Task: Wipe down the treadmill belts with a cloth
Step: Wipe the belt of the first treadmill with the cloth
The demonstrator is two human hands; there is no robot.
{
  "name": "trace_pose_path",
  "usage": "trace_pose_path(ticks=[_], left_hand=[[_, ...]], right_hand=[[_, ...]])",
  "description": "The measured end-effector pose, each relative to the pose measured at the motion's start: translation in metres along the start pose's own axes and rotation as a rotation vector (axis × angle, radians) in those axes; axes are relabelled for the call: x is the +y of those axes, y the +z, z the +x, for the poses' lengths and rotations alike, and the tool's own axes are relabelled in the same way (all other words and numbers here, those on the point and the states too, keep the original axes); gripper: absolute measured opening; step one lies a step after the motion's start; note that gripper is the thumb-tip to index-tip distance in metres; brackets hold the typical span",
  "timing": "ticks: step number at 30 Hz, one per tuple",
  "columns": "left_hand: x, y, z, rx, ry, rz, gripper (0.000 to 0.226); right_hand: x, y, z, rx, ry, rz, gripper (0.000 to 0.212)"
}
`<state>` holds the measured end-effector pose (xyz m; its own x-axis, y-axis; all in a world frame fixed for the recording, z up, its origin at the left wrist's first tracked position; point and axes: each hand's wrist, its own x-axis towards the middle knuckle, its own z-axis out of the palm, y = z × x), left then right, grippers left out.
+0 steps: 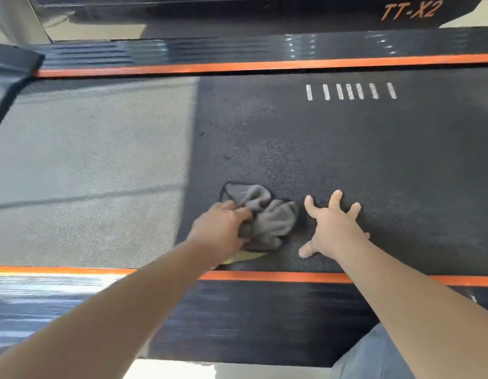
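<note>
Grey cloth [267, 217] sits bunched in your left hand [223, 228], just left of your right hand [333, 228], splayed flat on the belt [346, 149]; unwiped belt stretches away ahead.

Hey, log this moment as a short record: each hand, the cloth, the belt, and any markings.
left hand: grips the bunched grey cloth
right hand: fingers spread, flat on the belt, just beside the cloth
cloth position: on the belt, near the closer orange stripe
belt: dark, textured; left part brightly lit
markings: row of white dashes at the far edge; TT-X2 lettering beyond the far rail
</note>
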<state>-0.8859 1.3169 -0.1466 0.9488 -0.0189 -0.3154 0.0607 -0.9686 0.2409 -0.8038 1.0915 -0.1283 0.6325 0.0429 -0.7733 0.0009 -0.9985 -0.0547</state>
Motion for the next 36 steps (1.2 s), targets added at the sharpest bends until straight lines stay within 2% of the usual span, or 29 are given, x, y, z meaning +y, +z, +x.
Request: trace_pose_path(ticks=[3,5,6,8,11,13,15,17,20,22,23,25,27,29,30,32,33,36], left_hand=[[-0.057,-0.006,-0.011,0.155,-0.298,0.004,0.044],[-0.059,-0.001,-0.018,0.259,-0.501,-0.093,0.039],[-0.045,0.006,-0.019,0.287,-0.514,-0.123,0.036],[0.001,0.021,-0.015,0.269,-0.402,-0.163,0.032],[0.072,0.04,-0.012,0.134,-0.109,-0.194,0.033],[0.083,0.042,-0.013,0.063,0.015,-0.187,0.034],[0.063,0.032,-0.013,0.036,0.078,-0.113,0.035],[0.024,0.02,-0.013,0.054,0.026,-0.018,0.036],[-0.035,0.008,-0.013,0.196,-0.238,-0.005,0.033],[-0.034,0.012,-0.017,0.336,-0.409,-0.119,0.026],[-0.018,0.019,-0.019,0.357,-0.431,-0.148,0.022],[0.03,0.037,-0.021,0.317,-0.305,-0.192,0.015],[0.067,0.052,-0.022,0.236,-0.045,-0.191,0.016],[0.07,0.048,-0.017,0.13,0.124,-0.154,0.025],[0.061,0.038,-0.011,0.09,0.146,-0.103,0.03],[0.032,0.023,-0.001,0.068,0.096,0.002,0.034],[0.017,0.018,0.004,0.111,0.025,0.01,0.033],[0.001,0.021,0.001,0.309,-0.217,-0.121,0.021]], right_hand=[[0.0,0.0,0.004,0.007,0.0,-0.013,0.133],[0.0,0.001,0.006,0.012,-0.006,-0.014,0.134],[-0.001,0.001,0.008,0.011,-0.005,-0.012,0.134],[0.0,0.002,0.008,0.01,0.006,-0.012,0.133],[0.002,0.005,0.009,0.044,0.007,0.023,0.124],[0.004,0.007,0.009,0.07,0.003,0.043,0.116],[0.006,0.007,0.006,0.059,-0.009,0.039,0.117],[0.004,0.004,0.003,0.046,-0.018,0.021,0.127],[0.002,0.003,0.003,0.055,-0.02,-0.009,0.132],[0.001,0.002,0.003,0.051,-0.016,-0.003,0.133],[0.001,0.003,0.004,0.051,-0.015,-0.003,0.133],[0.001,0.006,0.006,0.059,-0.009,-0.001,0.131],[0.003,0.009,0.007,0.071,-0.002,0.034,0.123],[0.005,0.01,0.006,0.088,-0.01,0.067,0.111],[0.004,0.01,0.004,0.087,-0.016,0.078,0.113],[0.004,0.009,0.004,0.079,-0.03,0.058,0.124],[0.004,0.008,0.004,0.075,-0.032,0.034,0.125],[0.001,-0.006,0.009,0.139,-0.096,0.047,0.107]])
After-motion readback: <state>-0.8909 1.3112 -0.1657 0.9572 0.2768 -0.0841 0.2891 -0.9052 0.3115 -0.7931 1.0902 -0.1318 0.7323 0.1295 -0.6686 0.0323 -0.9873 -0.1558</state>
